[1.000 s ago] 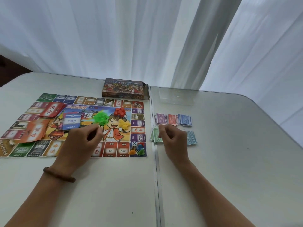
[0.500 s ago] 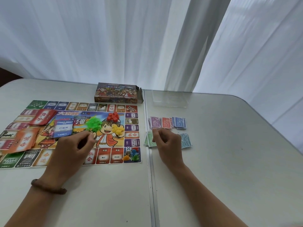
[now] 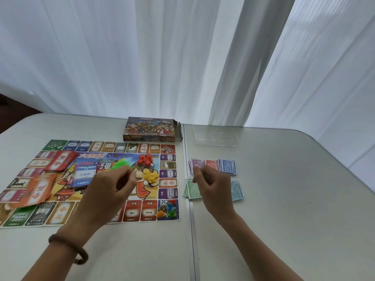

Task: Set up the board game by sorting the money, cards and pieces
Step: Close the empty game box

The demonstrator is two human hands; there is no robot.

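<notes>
my left hand (image 3: pixel 107 191), fingers curled over the board (image 3: pixel 142 211); my right hand (image 3: pixel 215 185), fingers curled over green money (image 3: pixel 191 189); i cannot tell whether either grasps anything. yellow pieces (image 3: pixel 150 176) just right of my left fingers; green pieces (image 3: pixel 119 165) and red pieces (image 3: pixel 145 159) beyond them; box (image 3: pixel 150 129) farthest.

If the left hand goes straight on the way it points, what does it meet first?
Most likely the green pieces, just beyond the knuckles of the left hand and partly hidden by them. The red pieces lie further off, to the right. How high the hand is remains unclear.
</notes>
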